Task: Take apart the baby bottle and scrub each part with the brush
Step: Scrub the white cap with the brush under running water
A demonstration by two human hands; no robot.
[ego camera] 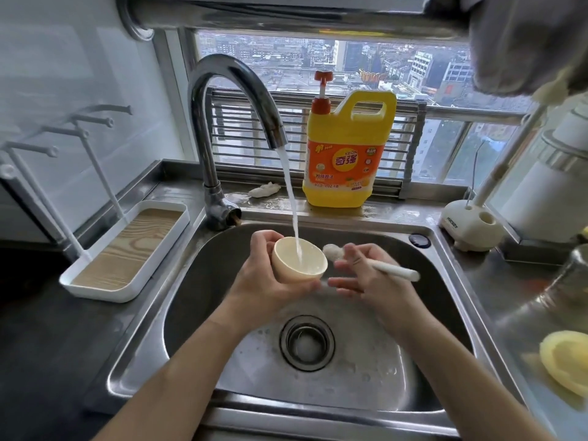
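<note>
Sink (286,405) below; left hand (264,281) gripping cream bottle cap (299,261) under tap stream (291,198), right hand (366,280) pinching brush (391,268). Likely light, rigid, wet-slick: hold by outer wall.

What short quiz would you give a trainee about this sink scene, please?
1. True or false: the water stream from the faucet falls into the cream cap that the left hand holds.
2. The right hand holds: A) a cloth, B) the small brush, C) a spoon.
3. Fill in: the yellow detergent jug stands ___ the sink.
Key: 1 true; 2 B; 3 behind.
</note>
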